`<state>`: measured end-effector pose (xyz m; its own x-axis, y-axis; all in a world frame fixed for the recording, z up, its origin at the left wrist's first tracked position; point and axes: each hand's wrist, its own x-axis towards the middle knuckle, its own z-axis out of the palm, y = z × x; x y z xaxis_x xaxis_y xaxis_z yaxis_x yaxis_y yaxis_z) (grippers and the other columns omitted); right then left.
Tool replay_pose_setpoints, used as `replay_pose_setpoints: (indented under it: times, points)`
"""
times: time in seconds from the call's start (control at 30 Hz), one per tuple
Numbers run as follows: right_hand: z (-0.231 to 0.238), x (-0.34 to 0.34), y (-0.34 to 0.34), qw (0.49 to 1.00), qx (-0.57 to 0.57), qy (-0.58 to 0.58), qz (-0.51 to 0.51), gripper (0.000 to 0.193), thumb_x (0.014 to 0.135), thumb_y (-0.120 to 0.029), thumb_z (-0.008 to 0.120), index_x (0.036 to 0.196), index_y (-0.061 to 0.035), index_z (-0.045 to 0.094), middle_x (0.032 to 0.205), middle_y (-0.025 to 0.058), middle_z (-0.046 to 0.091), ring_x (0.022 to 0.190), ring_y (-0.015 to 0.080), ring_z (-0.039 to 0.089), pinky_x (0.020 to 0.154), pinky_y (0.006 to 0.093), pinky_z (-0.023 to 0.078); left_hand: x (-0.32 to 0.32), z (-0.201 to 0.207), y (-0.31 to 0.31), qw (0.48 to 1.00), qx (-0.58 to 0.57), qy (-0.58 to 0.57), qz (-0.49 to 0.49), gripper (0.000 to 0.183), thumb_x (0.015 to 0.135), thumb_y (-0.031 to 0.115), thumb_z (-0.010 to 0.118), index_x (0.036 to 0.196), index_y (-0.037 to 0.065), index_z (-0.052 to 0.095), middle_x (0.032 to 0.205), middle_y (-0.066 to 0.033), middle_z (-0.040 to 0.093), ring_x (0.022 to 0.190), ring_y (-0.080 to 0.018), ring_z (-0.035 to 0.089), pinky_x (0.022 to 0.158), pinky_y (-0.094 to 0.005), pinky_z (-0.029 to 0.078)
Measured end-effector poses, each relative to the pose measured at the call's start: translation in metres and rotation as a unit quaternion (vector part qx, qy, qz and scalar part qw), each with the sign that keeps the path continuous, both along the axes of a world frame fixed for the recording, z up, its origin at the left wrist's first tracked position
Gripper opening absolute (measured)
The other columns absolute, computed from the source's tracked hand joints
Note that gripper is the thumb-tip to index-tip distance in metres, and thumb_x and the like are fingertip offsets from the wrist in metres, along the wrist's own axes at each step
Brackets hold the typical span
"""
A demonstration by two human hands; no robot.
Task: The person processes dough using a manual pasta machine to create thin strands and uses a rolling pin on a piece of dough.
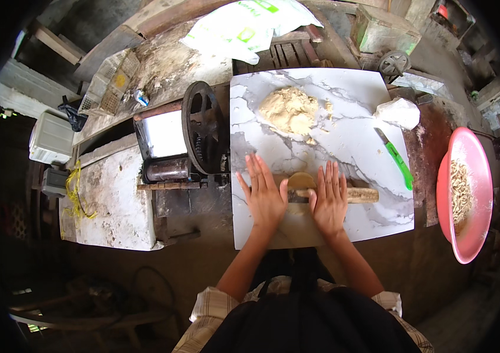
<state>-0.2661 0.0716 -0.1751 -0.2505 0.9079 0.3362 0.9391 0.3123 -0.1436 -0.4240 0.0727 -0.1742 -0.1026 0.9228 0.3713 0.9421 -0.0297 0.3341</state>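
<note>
Both palms press down on a wooden rolling pin lying crosswise near the front of a marbled white board. My left hand lies flat over its left part, fingers stretched forward and thumb apart. My right hand rests the same way farther along, and the pin's bare end sticks out beyond it. Between my thumbs, a small flattened piece of dough shows at the pin's far side. A large rough lump of pale dough sits farther back, with crumbs to its right.
A green-handled knife and a white plastic bag lie at the board's right. Beyond the edge stands a pink basin holding small pale pieces. On the left is a roller machine with a large wheel. A white sack lies behind.
</note>
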Motion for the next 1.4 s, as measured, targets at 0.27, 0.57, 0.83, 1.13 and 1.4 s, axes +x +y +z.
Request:
replay_pose_setpoints:
  times: [0.27,0.57,0.83,1.13,1.4]
  points:
    - [0.009,-0.009,0.073,0.997,0.075,0.001,-0.023,0.052,0.094,-0.032,0.047,0.129,0.0058,0.048,0.138,0.0211,0.045,0.135,0.0299,0.034,0.113,0.0438,0.024,-0.004,0.005,0.085,0.997,0.064,-0.034,0.011,0.062,0.097,0.029,0.042,0.139,-0.012,0.026,0.141,-0.0256,0.038,0.140,-0.0356,0.021,0.113,-0.0551,0.009]
    - [0.018,0.032,0.020,0.982,0.018,0.059,0.180,0.045,0.087,-0.031,0.061,0.120,-0.0018,0.053,0.100,0.0135,0.059,0.098,0.0297,0.055,0.087,0.0385,0.046,-0.033,-0.001,0.016,0.982,0.015,-0.019,-0.186,0.063,0.092,0.029,0.053,0.141,-0.002,0.030,0.141,-0.0164,0.043,0.139,-0.0272,0.028,0.114,-0.0494,0.016]
    - [0.011,0.035,0.031,0.984,0.003,0.040,0.175,0.023,0.087,-0.026,0.060,0.082,-0.0040,0.056,0.080,0.0099,0.054,0.081,0.0276,0.055,0.071,0.0387,0.047,-0.036,0.011,-0.013,0.985,0.061,-0.026,-0.156,0.020,0.088,0.016,0.057,0.106,0.008,0.062,0.089,-0.0059,0.058,0.087,-0.0236,0.055,0.079,-0.0381,0.041]
    - [0.008,0.014,0.027,0.984,0.018,0.051,0.168,0.018,0.082,-0.023,0.058,0.084,-0.0049,0.056,0.085,0.0099,0.053,0.090,0.0276,0.051,0.086,0.0454,0.038,-0.001,0.007,-0.045,0.997,0.007,-0.051,0.058,0.031,0.090,0.026,0.056,0.115,0.007,0.057,0.084,-0.0050,0.057,0.082,-0.0246,0.055,0.075,-0.0390,0.041]
    - [0.022,-0.026,0.057,0.994,0.089,0.047,0.043,0.043,0.089,-0.030,0.053,0.123,-0.0027,0.050,0.128,0.0142,0.047,0.129,0.0296,0.037,0.107,0.0521,0.024,-0.009,0.010,0.019,0.990,0.036,-0.018,0.137,0.061,0.096,0.036,0.043,0.141,-0.003,0.031,0.126,-0.0167,0.049,0.129,-0.0294,0.037,0.108,-0.0522,0.019]
